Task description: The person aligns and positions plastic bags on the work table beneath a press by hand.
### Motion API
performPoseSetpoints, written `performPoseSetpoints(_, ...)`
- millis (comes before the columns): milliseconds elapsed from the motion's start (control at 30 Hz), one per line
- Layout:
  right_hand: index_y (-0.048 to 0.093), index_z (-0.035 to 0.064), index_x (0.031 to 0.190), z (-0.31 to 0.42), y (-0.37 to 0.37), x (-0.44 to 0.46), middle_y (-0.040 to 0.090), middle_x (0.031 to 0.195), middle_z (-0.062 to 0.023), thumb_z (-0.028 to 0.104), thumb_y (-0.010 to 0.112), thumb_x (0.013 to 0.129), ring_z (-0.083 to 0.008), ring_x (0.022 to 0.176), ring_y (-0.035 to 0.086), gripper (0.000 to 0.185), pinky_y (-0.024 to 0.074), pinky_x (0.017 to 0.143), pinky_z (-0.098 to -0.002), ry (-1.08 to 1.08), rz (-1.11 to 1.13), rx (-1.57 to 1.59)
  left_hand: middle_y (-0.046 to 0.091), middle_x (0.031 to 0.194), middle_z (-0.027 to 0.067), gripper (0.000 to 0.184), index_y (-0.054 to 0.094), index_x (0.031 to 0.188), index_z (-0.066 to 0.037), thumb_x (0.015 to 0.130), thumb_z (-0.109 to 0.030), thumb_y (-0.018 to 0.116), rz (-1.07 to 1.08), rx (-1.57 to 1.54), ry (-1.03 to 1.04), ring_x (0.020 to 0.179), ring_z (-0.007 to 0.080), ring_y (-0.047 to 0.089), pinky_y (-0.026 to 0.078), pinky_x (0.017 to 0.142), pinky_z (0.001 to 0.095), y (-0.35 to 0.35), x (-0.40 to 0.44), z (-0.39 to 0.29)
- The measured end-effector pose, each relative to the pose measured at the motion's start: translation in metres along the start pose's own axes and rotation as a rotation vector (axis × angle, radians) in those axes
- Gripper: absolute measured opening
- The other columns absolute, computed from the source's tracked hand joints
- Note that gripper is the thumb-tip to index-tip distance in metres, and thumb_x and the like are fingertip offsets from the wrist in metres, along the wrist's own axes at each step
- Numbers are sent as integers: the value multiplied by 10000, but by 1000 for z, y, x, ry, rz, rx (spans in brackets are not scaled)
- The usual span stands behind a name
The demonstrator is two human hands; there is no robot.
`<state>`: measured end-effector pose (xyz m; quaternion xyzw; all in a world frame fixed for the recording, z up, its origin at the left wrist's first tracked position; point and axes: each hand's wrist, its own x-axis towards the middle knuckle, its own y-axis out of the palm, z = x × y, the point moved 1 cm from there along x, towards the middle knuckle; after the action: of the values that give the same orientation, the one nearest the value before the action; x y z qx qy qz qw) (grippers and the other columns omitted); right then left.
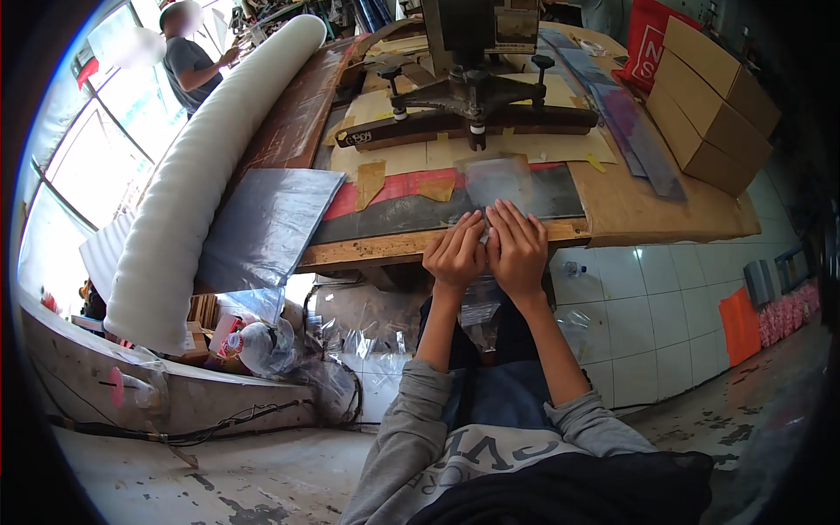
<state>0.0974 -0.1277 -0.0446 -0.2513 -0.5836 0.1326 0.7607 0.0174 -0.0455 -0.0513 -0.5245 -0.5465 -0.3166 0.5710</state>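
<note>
My left hand (456, 249) and my right hand (518, 245) are side by side at the table's front edge. Their fingers point forward, pressed close together, on the near part of a clear plastic sheet (497, 179). Both thumbs are mostly hidden underneath. The sheet lies over a black and red strip (385, 214) and reaches toward a press with a long dark bar (472, 125). More clear plastic shows below, between my wrists. Left of my hands, a stack of clear plastic sheets (267, 210) overhangs the table corner.
A long white foam roll (206, 184) runs along the left side. Cardboard boxes (713, 109) and a red bag (654, 39) stand at the right. Wood edging (367, 252) borders the table. A person (188, 66) stands at the far left. A plastic bottle (574, 269) is on the tiled floor.
</note>
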Motion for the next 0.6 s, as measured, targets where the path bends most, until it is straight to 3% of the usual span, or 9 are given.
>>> performPoseSetpoints(500, 646, 60, 1121, 0, 0, -1, 625, 1179, -86, 162, 502, 899, -208, 1167, 543, 284, 339, 1003, -403, 5, 11, 3, 713, 907, 3, 159, 681, 811, -107, 747, -78, 538, 30, -3, -8, 848, 124, 689, 472, 662, 229, -2, 1, -1)
performPoseSetpoints(600, 652, 56, 1102, 1, 0, 0, 632, 1169, -90, 198, 510, 899, -208, 1164, 543, 286, 333, 1008, -417, 14, 23, 4, 704, 963, 13, 163, 676, 836, -99, 746, -54, 547, 92, -36, -92, 910, 137, 674, 467, 712, 248, -5, 1, -5)
